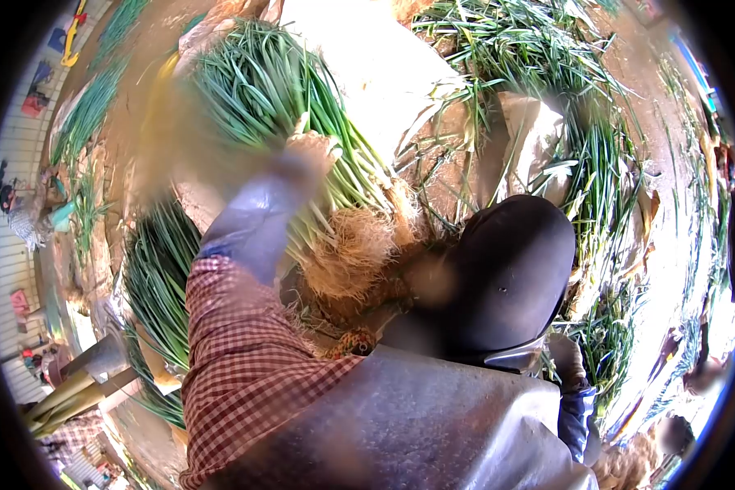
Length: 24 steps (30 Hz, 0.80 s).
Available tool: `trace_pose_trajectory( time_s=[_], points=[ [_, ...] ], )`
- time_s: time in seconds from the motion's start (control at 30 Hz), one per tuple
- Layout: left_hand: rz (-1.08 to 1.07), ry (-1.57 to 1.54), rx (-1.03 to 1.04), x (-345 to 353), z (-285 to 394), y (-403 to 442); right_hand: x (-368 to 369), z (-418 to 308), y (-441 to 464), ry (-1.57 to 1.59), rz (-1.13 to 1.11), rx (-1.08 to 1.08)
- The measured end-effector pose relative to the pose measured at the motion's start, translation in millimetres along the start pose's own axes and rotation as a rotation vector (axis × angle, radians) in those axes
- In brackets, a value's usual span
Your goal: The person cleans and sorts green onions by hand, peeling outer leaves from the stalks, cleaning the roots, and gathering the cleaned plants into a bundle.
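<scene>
My left hand (312, 151) reaches forward in a checked sleeve with a shiny grey-blue cuff cover. Its fingers are closed on a thick bunch of green onions (261, 82), around the pale stems. The leaves fan out away from me, and the bushy tan roots (351, 253) point back toward my knees. Low on the right, beside my dark knee, my right hand (567, 359) shows as a dark shape above a blue cuff. Its fingers are too unclear to make out. Cut green leaves lie nearest to it.
More green onions (159, 286) lie to the left. Loose green leaves (531, 49) are heaped at the far right, by a pale sack (531, 139). A white sheet (367, 57) lies ahead on brown ground. Another person's checked sleeve (77, 433) shows at lower left. Smears blur the lens.
</scene>
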State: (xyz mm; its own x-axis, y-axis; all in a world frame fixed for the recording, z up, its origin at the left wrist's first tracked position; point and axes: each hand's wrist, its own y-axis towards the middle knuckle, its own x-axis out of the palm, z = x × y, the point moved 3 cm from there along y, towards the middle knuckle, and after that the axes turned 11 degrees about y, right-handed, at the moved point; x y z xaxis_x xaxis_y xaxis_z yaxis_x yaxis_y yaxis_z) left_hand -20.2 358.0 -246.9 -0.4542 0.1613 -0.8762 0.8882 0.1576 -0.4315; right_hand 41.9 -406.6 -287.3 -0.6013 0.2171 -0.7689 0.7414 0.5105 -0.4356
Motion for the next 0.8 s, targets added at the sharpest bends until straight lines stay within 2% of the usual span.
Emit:
trace_pose_trajectory(
  time_s=[0.03,0.07,0.13,0.2,0.23,0.27,0.37,0.43,0.47,0.53,0.6,0.67,0.7,0.73,0.8],
  points=[
    [0.155,-0.001,-0.019,16.5,-6.7,-0.1,2.8,2.2,0.5,-0.077,0.010,-0.090],
    [0.252,-0.053,-0.102,32.9,-10.6,0.9,7.3,7.5,0.7,-0.074,0.004,-0.092],
    [0.425,-0.219,-0.309,39.5,-11.0,-11.0,17.5,32.7,-0.3,0.231,0.040,0.205],
    [0.513,-0.303,-0.493,48.1,-19.4,-16.2,6.5,13.5,6.4,0.243,0.055,0.218],
    [0.617,-0.343,-0.512,53.3,-24.8,-16.6,3.9,6.3,11.6,0.052,-0.027,0.108],
    [0.511,-0.449,-0.535,39.1,-26.7,-21.6,1.5,-1.2,14.9,-0.139,-0.108,-0.002],
    [0.405,-0.569,-0.626,36.0,-41.1,-2.2,-7.1,-27.5,18.7,-0.027,-0.130,0.044],
    [0.273,-0.509,-0.817,30.9,-51.0,8.3,-3.9,-23.4,19.4,-0.005,-0.141,0.047],
    [0.275,-0.510,-0.817,27.3,-54.5,12.7,-2.8,-22.4,19.6,-0.022,-0.145,0.036],
    [0.126,-0.373,-0.802,23.5,-57.3,23.0,-0.7,-20.0,17.3,0.020,-0.124,0.022],
    [0.109,-0.366,-0.782,26.3,-59.1,31.1,-2.7,-28.9,14.2,0.062,-0.106,0.012],
    [0.026,-0.364,-0.805,46.3,-67.4,47.4,-3.2,-44.6,12.3,-0.543,-0.240,-0.348],
    [0.123,-0.355,-0.740,54.6,-69.5,48.7,-1.3,-41.1,12.0,-0.489,-0.256,-0.240],
    [0.122,-0.355,-0.735,66.7,-66.7,49.7,0.7,-37.0,10.5,-0.488,-0.257,-0.235],
    [0.621,-0.467,-0.670,56.6,-53.8,29.8,1.8,-33.5,10.3,-0.511,-0.259,-0.213]
  ],
)
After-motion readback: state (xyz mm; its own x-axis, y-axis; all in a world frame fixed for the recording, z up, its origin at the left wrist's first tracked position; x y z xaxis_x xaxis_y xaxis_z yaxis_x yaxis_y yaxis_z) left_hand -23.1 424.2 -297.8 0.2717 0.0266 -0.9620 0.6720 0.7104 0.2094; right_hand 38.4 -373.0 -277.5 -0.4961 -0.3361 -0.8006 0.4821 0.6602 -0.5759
